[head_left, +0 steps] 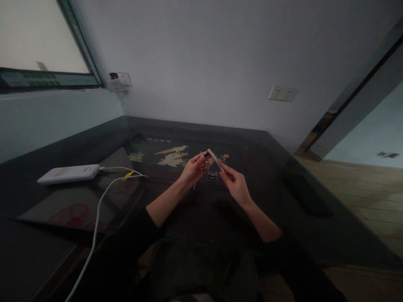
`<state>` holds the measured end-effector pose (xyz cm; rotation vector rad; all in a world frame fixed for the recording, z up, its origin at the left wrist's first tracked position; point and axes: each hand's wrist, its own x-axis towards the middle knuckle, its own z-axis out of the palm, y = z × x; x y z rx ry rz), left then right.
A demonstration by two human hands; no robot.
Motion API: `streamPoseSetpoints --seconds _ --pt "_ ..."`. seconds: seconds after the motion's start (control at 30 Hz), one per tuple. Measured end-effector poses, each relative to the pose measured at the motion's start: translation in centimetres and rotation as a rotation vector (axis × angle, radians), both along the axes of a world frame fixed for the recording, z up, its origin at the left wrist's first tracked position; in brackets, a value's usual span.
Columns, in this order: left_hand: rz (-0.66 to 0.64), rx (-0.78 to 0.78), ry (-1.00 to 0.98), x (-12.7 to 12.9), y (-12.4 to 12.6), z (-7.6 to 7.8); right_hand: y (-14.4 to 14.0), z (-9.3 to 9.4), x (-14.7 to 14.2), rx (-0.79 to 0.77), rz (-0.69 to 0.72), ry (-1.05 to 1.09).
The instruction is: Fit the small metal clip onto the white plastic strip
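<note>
My left hand (194,170) is closed on a small dark piece (207,155), pinched between thumb and fingers; its kind is too small to make out. My right hand (234,182) grips a slim pale flat stick-like tool (214,157), tilted up to the left. The upper end of this tool meets or overlaps the dark piece; whether they touch I cannot tell. Between the hands, a small shiny box-like piece with bars (212,176) lies on the dark table. A thin dark rod (194,186) shows just under my left wrist, partly hidden.
On the left of the table (252,142) lies a white power bank (69,173), its white cable (98,209) with a yellow tag (128,175) running toward me. A black flat object (307,195) rests at the right. Wall sockets (283,93) are behind, above the table.
</note>
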<state>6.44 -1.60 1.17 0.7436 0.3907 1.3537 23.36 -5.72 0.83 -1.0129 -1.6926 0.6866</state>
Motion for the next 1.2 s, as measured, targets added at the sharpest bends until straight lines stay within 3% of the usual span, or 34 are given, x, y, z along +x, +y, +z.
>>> streamPoseSetpoints --seconds 0.17,0.47,0.63,0.87,1.2 --pt "0.004 0.009 0.001 0.0 -0.02 -0.01 0.02 -0.02 0.05 -0.002 -0.001 0.013" --pt "-0.005 0.021 0.038 0.01 0.05 0.07 -0.59 -0.04 -0.39 -0.061 0.117 0.022" --pt "0.016 0.003 0.032 0.12 -0.15 0.25 -0.1 -0.27 -0.12 0.014 0.066 0.013" --pt "0.031 -0.021 0.039 0.04 -0.28 0.19 0.05 -0.04 0.12 -0.001 -0.009 -0.001" --pt "0.021 -0.008 0.034 -0.01 0.23 0.03 -0.74 -0.13 -0.51 -0.079 0.116 0.023"
